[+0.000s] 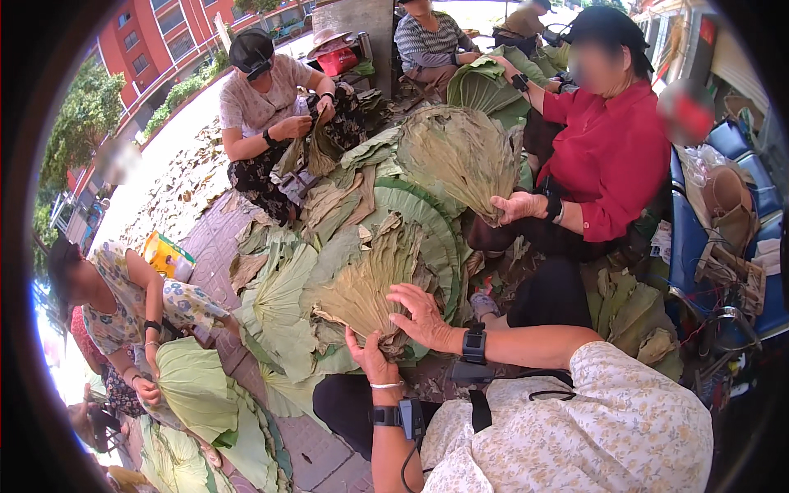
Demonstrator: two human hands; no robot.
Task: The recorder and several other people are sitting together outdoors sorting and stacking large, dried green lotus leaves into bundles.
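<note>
My left hand (372, 357) is closed on the gathered lower end of a dried, yellow-brown lotus leaf (357, 292). This folded leaf fans out away from me, its edges ragged and torn. My right hand (423, 319) rests at the leaf's right side, fingers stretched out and apart. Beneath it spreads a pile of large green lotus leaves (279, 292), with a rounded stack edge (452, 238) on the far right. Whatever lies under my left palm is hidden.
Across the pile, a person in red (608, 156) holds a broad dried leaf (460, 156). Another person (263, 115) handles brown leaves at the far left. A person at left (123, 296) holds green leaves (197, 386). Blue chairs (686, 222) stand at right.
</note>
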